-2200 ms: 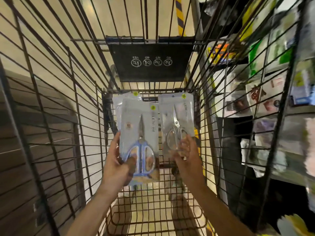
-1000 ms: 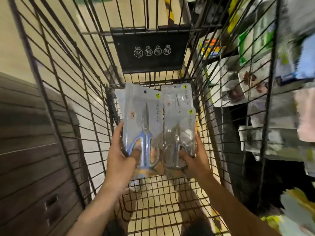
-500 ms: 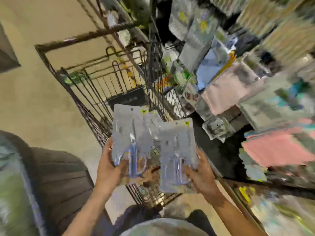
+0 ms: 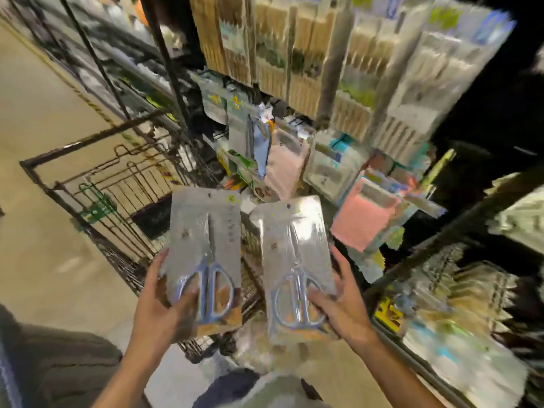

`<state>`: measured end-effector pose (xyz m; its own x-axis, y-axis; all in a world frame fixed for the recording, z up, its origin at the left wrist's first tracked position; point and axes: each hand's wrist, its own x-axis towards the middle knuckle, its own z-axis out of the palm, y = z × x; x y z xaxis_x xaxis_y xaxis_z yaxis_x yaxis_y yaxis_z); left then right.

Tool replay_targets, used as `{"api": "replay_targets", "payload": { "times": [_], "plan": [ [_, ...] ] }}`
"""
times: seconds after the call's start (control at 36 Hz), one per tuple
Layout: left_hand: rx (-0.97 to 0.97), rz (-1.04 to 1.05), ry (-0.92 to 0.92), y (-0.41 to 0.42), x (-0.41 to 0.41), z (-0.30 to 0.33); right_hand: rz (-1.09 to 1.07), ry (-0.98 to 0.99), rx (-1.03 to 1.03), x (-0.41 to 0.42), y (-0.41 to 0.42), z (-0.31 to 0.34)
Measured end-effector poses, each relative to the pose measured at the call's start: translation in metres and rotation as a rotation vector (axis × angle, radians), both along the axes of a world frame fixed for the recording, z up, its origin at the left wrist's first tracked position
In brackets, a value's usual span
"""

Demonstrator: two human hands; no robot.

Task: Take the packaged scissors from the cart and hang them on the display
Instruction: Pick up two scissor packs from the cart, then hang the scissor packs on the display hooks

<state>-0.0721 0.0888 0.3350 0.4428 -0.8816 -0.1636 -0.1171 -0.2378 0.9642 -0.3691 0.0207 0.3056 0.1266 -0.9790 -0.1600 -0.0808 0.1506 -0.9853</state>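
My left hand grips one scissors pack by its lower end, thumb across the handles; my right hand grips a second pack the same way. Both packs are up out of the cart, held side by side above its near end. So the taking is done, I'd say; the hanging isn't. The display stands ahead and to my right, crowded with hanging goods, all blurred. I can't pick out a free hook. Pale floor lies to my left.

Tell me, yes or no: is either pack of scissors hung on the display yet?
No, the left hand and right hand each hold one scissors pack.
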Motion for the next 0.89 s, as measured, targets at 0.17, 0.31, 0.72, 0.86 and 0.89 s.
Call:
{"api": "replay_targets", "payload": {
  "times": [0.17, 0.31, 0.72, 0.86, 0.89],
  "plan": [
    [-0.069, -0.13, -0.032, 0.01, -0.077, 0.024, -0.121, -0.073, -0.056, -0.078, 0.04, 0.02],
    [-0.073, -0.273, -0.039, 0.013, -0.126, 0.039, -0.255, -0.078, -0.081, -0.127, 0.076, 0.03],
    [-0.298, -0.696, 0.072, 0.002, -0.207, 0.079, -0.647, 0.025, -0.273, -0.182, 0.165, 0.089],
    [-0.328, -0.777, 0.133, -0.005, -0.227, 0.095, -0.725, 0.063, -0.312, -0.192, 0.185, 0.11],
    [-0.344, -0.79, 0.145, -0.006, -0.232, 0.099, -0.745, 0.081, -0.317, -0.194, 0.188, 0.115]
  ]
}}
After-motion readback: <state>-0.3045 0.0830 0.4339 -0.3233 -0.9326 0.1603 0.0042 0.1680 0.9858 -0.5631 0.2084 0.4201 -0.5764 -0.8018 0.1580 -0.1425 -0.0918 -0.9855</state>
